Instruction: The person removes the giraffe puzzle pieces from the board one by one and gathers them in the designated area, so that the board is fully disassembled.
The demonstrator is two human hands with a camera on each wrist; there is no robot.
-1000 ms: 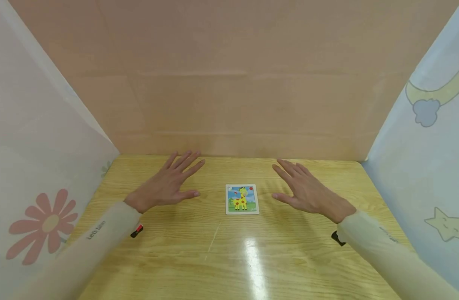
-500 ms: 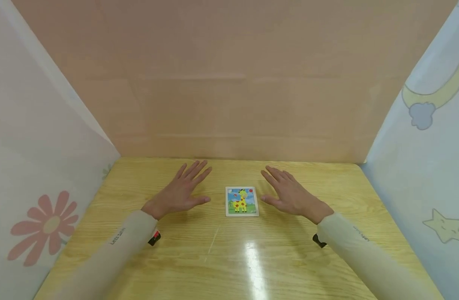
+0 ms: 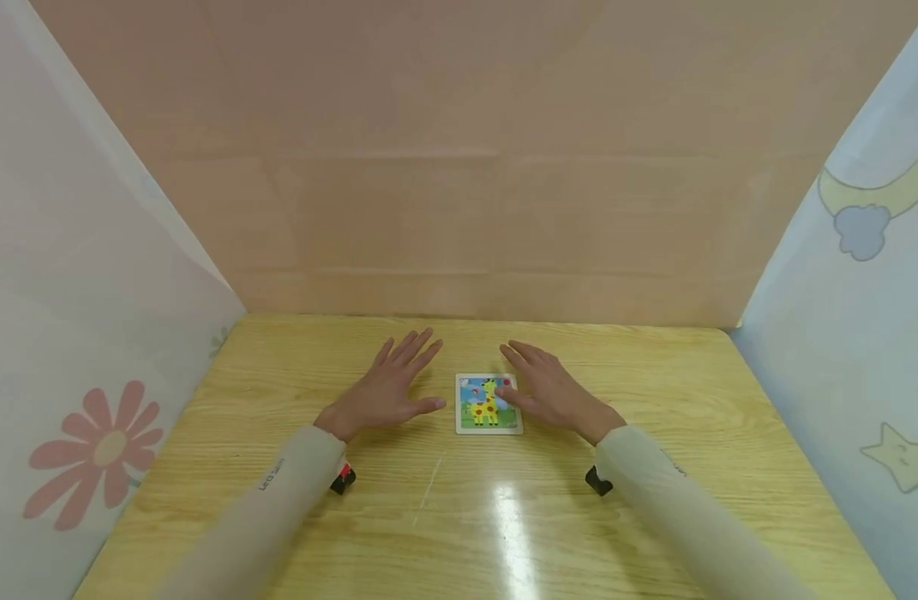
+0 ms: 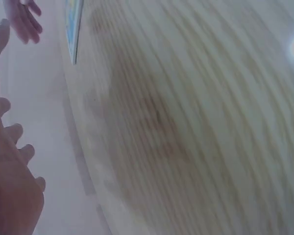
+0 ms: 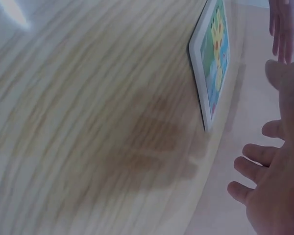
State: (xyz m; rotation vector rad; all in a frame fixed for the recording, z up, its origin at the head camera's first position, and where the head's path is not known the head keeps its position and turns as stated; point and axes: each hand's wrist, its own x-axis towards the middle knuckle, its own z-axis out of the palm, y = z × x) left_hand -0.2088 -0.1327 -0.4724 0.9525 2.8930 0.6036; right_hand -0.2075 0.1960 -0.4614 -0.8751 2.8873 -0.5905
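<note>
Fingers (image 3: 426, 357) of the left hand (image 3: 383, 395) are extended and spread apart; those of the right hand (image 3: 554, 397) are also extended, set closer together, the thumb standing away from them. Between the hands, a square card (image 3: 489, 408) with a white border lies flat on the wooden tabletop (image 3: 443, 550), its yellow, red-spotted giraffe (image 3: 484, 410) facing upward. The right thumb (image 3: 515, 398) overlaps the card in the head view; the wrist view shows it raised clear of the surface. The left thumb (image 3: 428, 406) points toward the card's left edge, just beside it. Pale sleeves (image 3: 271, 496) cover both forearms, with a dark piece (image 3: 599, 481) at each wrist. Beyond stand a tan back panel (image 3: 459, 217) and, at left, a panel bearing a pink flower (image 3: 94, 454).
</note>
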